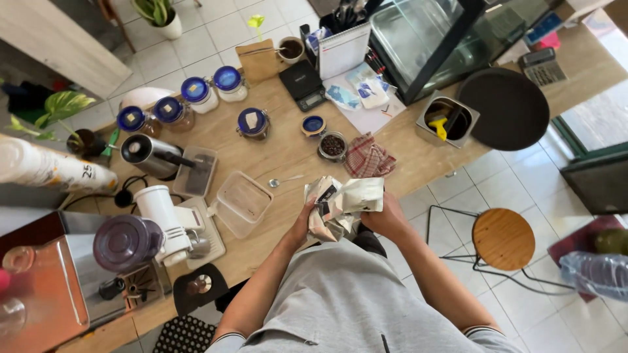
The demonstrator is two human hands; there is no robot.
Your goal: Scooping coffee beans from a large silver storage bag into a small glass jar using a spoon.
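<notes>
Both hands hold a crumpled white foil bag with dark print, just above the front edge of the wooden counter. My left hand grips the bag's lower left side. My right hand clasps its right end, folding the top over. Just beyond the bag stand an open glass jar of dark coffee beans, its blue lid lying beside it, a metal spoon and a red checked cloth.
A clear plastic tub, a steel kettle, a white grinder and several blue-lidded jars crowd the left. A black scale, glass display case and round black tray stand farther back. A wooden stool sits right.
</notes>
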